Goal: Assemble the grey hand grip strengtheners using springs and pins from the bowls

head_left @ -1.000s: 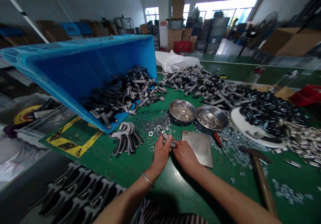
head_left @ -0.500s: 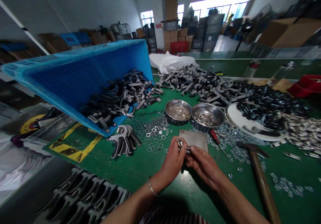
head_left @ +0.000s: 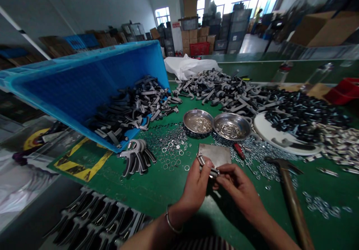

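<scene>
My left hand (head_left: 196, 186) is closed round a grey and black hand grip (head_left: 213, 173), whose coil spring (head_left: 201, 159) sticks up past the thumb. At the shiny right end of this grip, the fingertips of my right hand (head_left: 241, 186) are pinched together. Whether a separate small part sits between them, I cannot tell. Just beyond the hands lies a flat metal plate (head_left: 214, 152). Several sprung hand grips (head_left: 138, 158) stand bunched to the left, with loose metal rings (head_left: 171, 163) scattered beside them.
A tipped blue crate (head_left: 70, 85) spills grip handles (head_left: 148, 100). Two metal bowls (head_left: 188, 122) (head_left: 243, 123) hold small parts. Right lie a red-handled screwdriver (head_left: 239, 151), hammer (head_left: 291, 197), nuts (head_left: 266, 167) and a white lid (head_left: 260, 128) under black knobs (head_left: 303, 111). More grips (head_left: 95, 220) fill the lower left.
Both hands have come slightly lower and nearer. The hand grip has turned, so more of its spring and shiny end shows. My right hand has shifted a little to the right.
</scene>
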### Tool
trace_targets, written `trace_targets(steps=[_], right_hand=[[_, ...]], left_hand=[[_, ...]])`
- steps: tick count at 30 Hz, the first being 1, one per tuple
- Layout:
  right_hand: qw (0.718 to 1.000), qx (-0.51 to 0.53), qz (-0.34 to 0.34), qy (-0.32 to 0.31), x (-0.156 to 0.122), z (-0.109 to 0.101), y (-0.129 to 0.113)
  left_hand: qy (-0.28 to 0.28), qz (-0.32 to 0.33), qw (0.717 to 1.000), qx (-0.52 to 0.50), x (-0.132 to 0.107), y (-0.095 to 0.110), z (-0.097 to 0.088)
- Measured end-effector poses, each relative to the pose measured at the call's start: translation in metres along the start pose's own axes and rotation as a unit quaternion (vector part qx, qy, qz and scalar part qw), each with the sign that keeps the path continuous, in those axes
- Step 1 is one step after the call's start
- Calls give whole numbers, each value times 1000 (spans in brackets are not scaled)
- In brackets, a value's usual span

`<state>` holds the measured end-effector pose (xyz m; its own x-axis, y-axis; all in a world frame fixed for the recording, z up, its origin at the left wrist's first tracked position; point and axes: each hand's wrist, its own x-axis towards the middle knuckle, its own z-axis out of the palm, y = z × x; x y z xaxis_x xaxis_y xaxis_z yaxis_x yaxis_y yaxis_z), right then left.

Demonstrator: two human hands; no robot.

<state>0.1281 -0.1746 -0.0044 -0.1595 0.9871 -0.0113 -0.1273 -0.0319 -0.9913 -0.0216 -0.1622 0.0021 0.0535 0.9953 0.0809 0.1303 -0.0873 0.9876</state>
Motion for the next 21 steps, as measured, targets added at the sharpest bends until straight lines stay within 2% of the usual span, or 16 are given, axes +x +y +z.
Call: trace_targets(steps=[4,6,7,9,10,12,14,16,18,20,21], right_hand=[[996,-20,62,-64,4,-6,-11],[994,-52,63,-73,6,-9,-12],[994,-82,43,-63,6,-9,-11],[983,-172,-52,-25,5,-9,-6],[967,-225,-119,-8,5,-9,-2],[915,-324,-241,6,4,-10,8],[868,-402,-291,-5,5,-13,16],[838,-472,-268,-58,8,-25,19],[807,-540,-205,-124,18,-52,14],[772,-610,-131,-124,40,-95,2],[752,-650,-87,-66,55,-120,-5]], left_hand=[[13,29,998,51,-1,-6,2],[9,39,997,67,-1,-5,3],[1,39,997,66,-1,-3,4],[-15,29,998,51,0,2,4],[-20,20,999,43,1,4,5],[-23,-1,999,37,4,3,5],[-23,-17,999,42,9,-3,7],[-30,-23,999,39,15,-13,8],[-33,-30,998,32,23,-20,5],[-23,-37,999,25,33,-22,1],[-12,-40,999,24,38,-22,-2]])
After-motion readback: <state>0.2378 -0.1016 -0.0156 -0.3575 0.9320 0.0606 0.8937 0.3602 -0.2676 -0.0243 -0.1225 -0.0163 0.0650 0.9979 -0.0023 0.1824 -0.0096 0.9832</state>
